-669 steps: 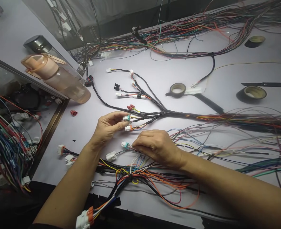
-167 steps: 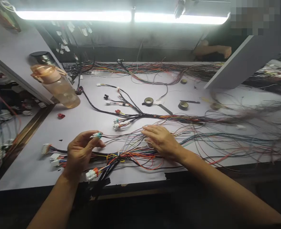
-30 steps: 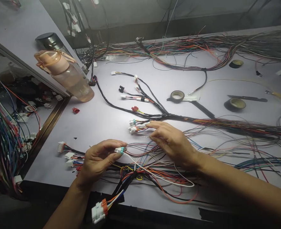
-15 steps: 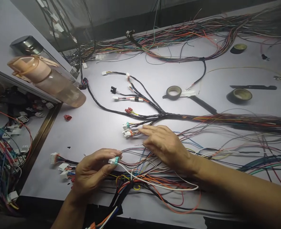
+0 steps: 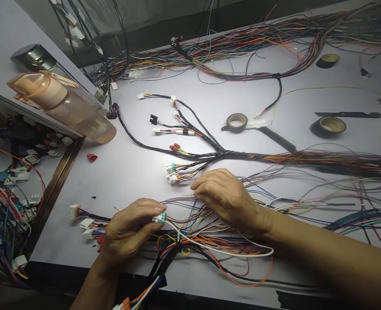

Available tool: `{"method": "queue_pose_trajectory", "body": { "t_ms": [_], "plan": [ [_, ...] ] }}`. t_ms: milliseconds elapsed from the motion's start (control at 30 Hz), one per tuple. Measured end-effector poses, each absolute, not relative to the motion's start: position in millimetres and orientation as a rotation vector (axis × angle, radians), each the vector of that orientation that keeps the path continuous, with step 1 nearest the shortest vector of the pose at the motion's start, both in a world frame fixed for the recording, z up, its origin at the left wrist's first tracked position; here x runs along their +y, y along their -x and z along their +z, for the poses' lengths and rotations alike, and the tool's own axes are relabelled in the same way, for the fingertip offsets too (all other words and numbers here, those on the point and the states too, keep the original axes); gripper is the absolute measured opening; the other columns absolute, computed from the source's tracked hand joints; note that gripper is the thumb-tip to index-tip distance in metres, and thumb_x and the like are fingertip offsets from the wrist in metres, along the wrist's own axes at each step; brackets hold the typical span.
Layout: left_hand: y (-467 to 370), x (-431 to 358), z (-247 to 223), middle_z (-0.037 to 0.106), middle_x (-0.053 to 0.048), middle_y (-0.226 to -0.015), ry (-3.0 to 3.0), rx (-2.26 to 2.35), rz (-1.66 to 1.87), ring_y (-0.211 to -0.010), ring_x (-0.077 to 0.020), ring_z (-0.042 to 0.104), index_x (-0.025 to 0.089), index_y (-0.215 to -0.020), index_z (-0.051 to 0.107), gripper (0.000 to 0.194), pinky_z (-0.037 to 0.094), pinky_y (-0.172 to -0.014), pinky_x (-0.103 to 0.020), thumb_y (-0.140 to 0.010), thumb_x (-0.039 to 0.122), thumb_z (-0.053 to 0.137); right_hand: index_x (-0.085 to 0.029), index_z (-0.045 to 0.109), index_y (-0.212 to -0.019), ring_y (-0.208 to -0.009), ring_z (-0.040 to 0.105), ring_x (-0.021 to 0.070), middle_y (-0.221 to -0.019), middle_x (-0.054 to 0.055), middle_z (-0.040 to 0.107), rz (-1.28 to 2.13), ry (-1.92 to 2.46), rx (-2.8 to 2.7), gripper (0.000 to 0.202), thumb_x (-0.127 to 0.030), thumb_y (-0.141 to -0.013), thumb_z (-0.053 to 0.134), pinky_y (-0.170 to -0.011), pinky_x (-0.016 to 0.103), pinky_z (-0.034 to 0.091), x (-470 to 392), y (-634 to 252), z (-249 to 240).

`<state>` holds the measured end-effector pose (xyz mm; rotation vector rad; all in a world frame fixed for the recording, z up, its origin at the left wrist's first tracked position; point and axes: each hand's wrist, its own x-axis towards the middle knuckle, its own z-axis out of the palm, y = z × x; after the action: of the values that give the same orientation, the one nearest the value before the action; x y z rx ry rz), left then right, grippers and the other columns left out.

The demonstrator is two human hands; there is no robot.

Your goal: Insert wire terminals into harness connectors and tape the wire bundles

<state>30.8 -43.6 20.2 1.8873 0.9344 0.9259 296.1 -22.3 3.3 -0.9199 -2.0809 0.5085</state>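
Observation:
A white and teal connector with wires running from its right side is pinched between the thumb and fingers of my left hand. To the right, my right hand has its fingers pressed together on a thin wire, whose metal tip sticks out to the left. Just above my hands lie a white and teal connector and a white and orange connector, both on the taped harness. Loose coloured wires spread beneath both hands.
Two bottles, one peach-topped, lean at the left beside a bin of connectors. A tape roll, another roll and a black blade lie at the right. A long wire bundle crosses the back.
The fingers of my right hand have closed together, having been more outstretched, onto the thin wire. My left hand and its connector have shifted slightly right.

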Motion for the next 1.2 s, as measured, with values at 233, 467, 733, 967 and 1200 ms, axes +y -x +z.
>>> {"method": "queue_pose_trajectory", "body": {
  "t_ms": [233, 467, 733, 967, 1200],
  "plan": [
    [-18.0, -31.3, 39.6, 0.073, -0.002, -0.092, -2.276, 1.049, 0.654, -0.091, -0.0197, 0.065, 0.025, -0.107, 0.068, 0.035, 0.046, -0.097, -0.041, -0.076, 0.009, 0.07, -0.016, 0.061, -0.089, -0.079, 0.062, 0.0135, -0.082, 0.004, 0.069, 0.565, 0.838, -2.217, 0.019, -0.019, -0.097, 0.044, -0.077, 0.029, 0.04, -24.0, -295.8, 2.2],
    [-16.8, -28.4, 29.0, 0.073, -0.005, -0.093, -2.338, 1.097, 0.664, -0.093, -0.0209, 0.063, 0.024, -0.101, 0.07, 0.024, 0.05, -0.088, -0.039, -0.079, 0.014, 0.069, -0.016, 0.064, -0.088, -0.074, 0.061, 0.0129, -0.077, 0.003, 0.068, 0.537, 0.862, -2.279, 0.023, -0.022, -0.097, 0.043, -0.076, 0.029, 0.041, -25.4, -295.7, -3.0],
    [-17.0, -33.3, 27.1, 0.072, -0.007, -0.097, -2.408, 1.126, 0.671, -0.096, -0.0225, 0.063, 0.024, -0.105, 0.068, 0.027, 0.048, -0.093, -0.045, -0.078, 0.02, 0.072, -0.018, 0.064, -0.089, -0.076, 0.061, 0.0137, -0.078, 0.003, 0.068, 0.567, 0.857, -2.292, 0.023, -0.023, -0.097, 0.043, -0.075, 0.03, 0.042, -25.2, -296.0, -1.7],
    [-7.6, -36.9, 39.3, 0.067, -0.01, -0.116, -2.282, 1.126, 0.698, -0.111, -0.0245, 0.06, 0.024, -0.117, 0.065, 0.044, 0.044, -0.101, -0.046, -0.075, 0.018, 0.075, -0.019, 0.062, -0.089, -0.078, 0.061, 0.0144, -0.08, 0.002, 0.068, 0.572, 0.837, -2.286, 0.016, -0.02, -0.095, 0.047, -0.075, 0.031, 0.042, -26.2, -297.0, -7.4],
    [-16.0, -4.4, 54.0, 0.069, -0.007, -0.105, -2.202, 1.3, 0.84, -0.102, -0.0211, 0.062, 0.021, -0.108, 0.068, 0.026, 0.048, -0.093, -0.038, -0.083, 0.022, 0.067, -0.02, 0.061, -0.089, -0.077, 0.062, 0.0133, -0.08, 0.001, 0.069, 0.57, 0.841, -2.28, 0.016, -0.022, -0.096, 0.047, -0.075, 0.031, 0.042, -25.7, -296.2, -6.6]
  ]
}}
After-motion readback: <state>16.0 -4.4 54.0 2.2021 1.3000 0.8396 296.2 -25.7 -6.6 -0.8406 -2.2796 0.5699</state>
